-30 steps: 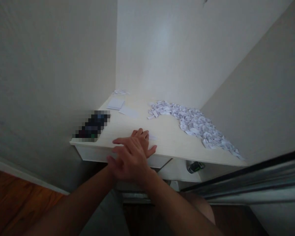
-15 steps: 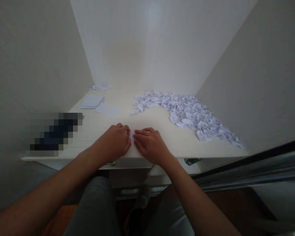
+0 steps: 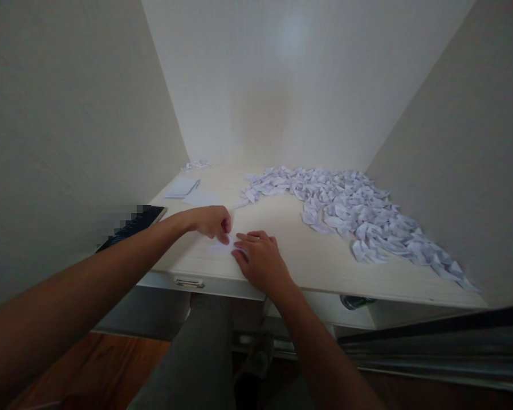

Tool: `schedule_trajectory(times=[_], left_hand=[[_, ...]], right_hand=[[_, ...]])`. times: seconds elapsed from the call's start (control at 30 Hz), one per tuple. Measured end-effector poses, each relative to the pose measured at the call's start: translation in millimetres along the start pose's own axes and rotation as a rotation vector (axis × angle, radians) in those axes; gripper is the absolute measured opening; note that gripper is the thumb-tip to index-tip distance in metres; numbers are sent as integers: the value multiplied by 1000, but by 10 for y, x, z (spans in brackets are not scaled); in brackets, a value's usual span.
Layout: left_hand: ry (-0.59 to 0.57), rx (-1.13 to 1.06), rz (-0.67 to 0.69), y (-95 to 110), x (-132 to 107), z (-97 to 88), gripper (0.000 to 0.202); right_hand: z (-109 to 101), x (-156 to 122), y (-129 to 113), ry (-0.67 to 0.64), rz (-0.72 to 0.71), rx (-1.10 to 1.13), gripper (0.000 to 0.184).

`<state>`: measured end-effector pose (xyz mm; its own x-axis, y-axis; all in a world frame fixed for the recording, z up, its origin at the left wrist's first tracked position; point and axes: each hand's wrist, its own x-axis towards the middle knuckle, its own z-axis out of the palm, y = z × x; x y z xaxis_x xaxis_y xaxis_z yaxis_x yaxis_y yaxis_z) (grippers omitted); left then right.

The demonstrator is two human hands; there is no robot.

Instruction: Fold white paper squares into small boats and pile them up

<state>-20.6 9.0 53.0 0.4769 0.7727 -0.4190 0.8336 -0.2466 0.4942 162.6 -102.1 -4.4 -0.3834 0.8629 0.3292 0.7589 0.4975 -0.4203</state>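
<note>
Paper piece [image 3: 218, 247] | on tabletop [image 3: 282, 219] | left grip [image 3: 211, 221] curled at it | right grip [image 3: 263, 259] alongside | either's hold: cannot tell

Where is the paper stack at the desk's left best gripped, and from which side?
Probably by the right edge, coming from the right: the stack lies flat on the desk, but its layers seem slightly parted there. Avoid dragging the loose sheet close by.

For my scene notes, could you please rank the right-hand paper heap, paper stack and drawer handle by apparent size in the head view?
Largest: right-hand paper heap
Middle: paper stack
Smallest: drawer handle
</note>
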Motion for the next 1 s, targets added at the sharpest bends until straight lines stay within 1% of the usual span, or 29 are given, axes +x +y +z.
schedule_trajectory(times=[0.03,0.1,0.13,0.17,0.2,0.23,0.27,0.3,0.33,0.37,0.4,0.47,0.53,0.57,0.63,0.7,0.77,0.83,0.9,1.0], left_hand=[[-23,-89,-10,-20,-6,1,25],[-31,-248,8,-44,-62,33,28],[-10,-326,31,-43,-111,72,29],[41,-417,59,-31,-171,134,29],[126,-524,87,-7,-241,219,28],[257,-657,102,29,-317,328,29],[417,-808,101,77,-395,458,31],[537,-967,129,135,-475,606,34],[633,-1122,159,202,-553,765,34],[708,-1267,179,274,-631,928,35],[755,-1389,192,350,-709,1087,35],[817,-1550,206,500,-867,1375,35],[827,-1622,220,621,-1034,1601,35],[808,-1625,227,662,-1120,1689,35],[757,-1568,218,698,-1288,1824,36],[722,-1477,188,682,-1438,1910,38],[729,-1420,169,639,-1555,1957,40],[755,-1407,171,596,-1635,1972,41],[770,-1409,183,562,-1679,1964,43],[761,-1413,200,517,-1694,1933,44]], right_hand=[[-2,-5,3,6,6,16,21],[-7,-11,26,35,25,71,20],[-10,-10,46,65,43,118,23],[-15,-6,69,106,73,187,28],[-23,-2,92,158,117,280,34],[-32,2,111,212,170,397,38],[-44,0,122,264,225,530,38],[-56,-11,121,303,266,651,36],[-68,-35,106,328,290,751,32],[-77,-75,75,342,297,823,28],[-82,-133,30,346,291,867,25],[-81,-296,-91,341,268,895,21],[-70,-500,-227,334,255,878,19],[-66,-605,-292,331,253,860,18],[-64,-796,-406,319,252,811,17],[-75,-944,-504,300,237,742,17],[-95,-1039,-596,277,202,653,19],[-116,-1084,-687,260,157,563,20],[-122,-1091,-777,250,113,495,22],[-85,-1052,-879,242,56,452,26]])
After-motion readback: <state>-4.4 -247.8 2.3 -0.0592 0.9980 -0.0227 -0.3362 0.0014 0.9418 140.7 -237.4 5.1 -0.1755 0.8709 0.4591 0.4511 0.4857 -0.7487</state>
